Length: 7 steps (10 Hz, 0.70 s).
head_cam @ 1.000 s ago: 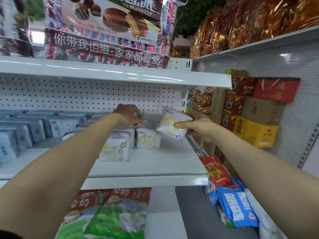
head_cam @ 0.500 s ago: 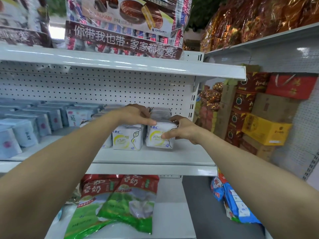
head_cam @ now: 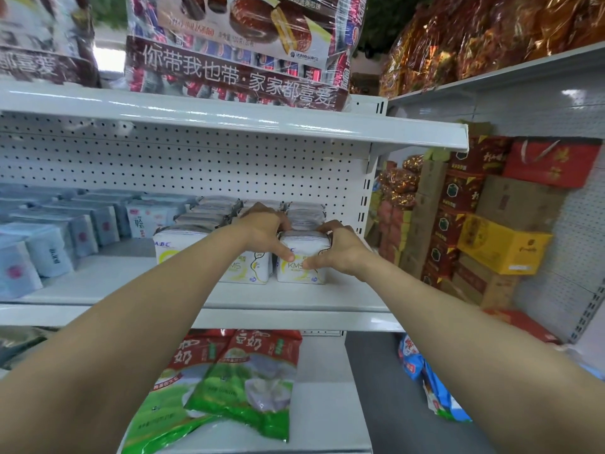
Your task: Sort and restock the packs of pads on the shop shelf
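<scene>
Head view, nearest first: below the fingers, on the lower shelf, lie green-and-red bags (head_cam: 242,388) printed 豆奶. Above them both forearms reach to the pad shelf (head_cam: 294,301), where the left hand (head_cam: 262,229) and right hand (head_cam: 345,252) clamp one white pack of pads (head_cam: 306,244) between them, thumbs pressed on its front face and fingers curled over its top and back. It stands upright near the shelf's front edge, heading the rightmost row, just beside a twin pack (head_cam: 245,271) left of the fingers. Both read KMS, and a third pack (head_cam: 173,245) further left shows ABC. Behind the fingers more white packs run back to the pegboard (head_cam: 196,168). Well left sit pale blue packs (head_cam: 49,250), their print too blurred to read. Above the fingers a snack bag (head_cam: 235,70) reads 你带我也带·家家都喜爱. I judge the risks small: a hard shove could buckle the soft row behind, and a sideways nudge could skew the twin pack or tip it over the front edge.
</scene>
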{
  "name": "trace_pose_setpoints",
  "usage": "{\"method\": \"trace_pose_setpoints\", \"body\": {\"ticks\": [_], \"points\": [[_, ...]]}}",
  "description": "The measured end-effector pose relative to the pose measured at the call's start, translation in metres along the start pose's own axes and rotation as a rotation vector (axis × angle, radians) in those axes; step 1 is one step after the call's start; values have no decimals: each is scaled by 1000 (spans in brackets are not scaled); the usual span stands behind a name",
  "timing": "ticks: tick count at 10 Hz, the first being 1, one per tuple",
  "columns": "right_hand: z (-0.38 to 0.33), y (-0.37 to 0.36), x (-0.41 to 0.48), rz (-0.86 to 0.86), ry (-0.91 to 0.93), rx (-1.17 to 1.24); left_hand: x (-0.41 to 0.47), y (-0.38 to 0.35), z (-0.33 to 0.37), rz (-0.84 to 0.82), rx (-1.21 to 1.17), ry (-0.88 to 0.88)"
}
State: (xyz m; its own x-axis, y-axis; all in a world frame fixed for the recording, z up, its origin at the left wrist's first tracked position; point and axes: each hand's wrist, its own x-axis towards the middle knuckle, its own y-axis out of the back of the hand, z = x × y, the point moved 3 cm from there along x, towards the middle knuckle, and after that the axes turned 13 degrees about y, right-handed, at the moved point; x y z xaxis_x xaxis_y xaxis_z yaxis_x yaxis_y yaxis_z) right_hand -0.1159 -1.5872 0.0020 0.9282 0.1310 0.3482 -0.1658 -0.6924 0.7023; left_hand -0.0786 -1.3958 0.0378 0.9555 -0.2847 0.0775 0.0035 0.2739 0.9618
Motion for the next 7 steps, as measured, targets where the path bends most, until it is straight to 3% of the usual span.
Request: {"method": "trace_pose_setpoints", "body": {"ticks": [1, 6, 7], "points": [[-2, 0, -1, -8, -7, -17, 1, 0, 3, 55, 45, 1], [-6, 6, -1, -30, 16, -41, -10, 11, -14, 0, -99, 11], [-11, 14, 3, 11, 23, -58, -14, 25, -27, -6, -39, 27]]}}
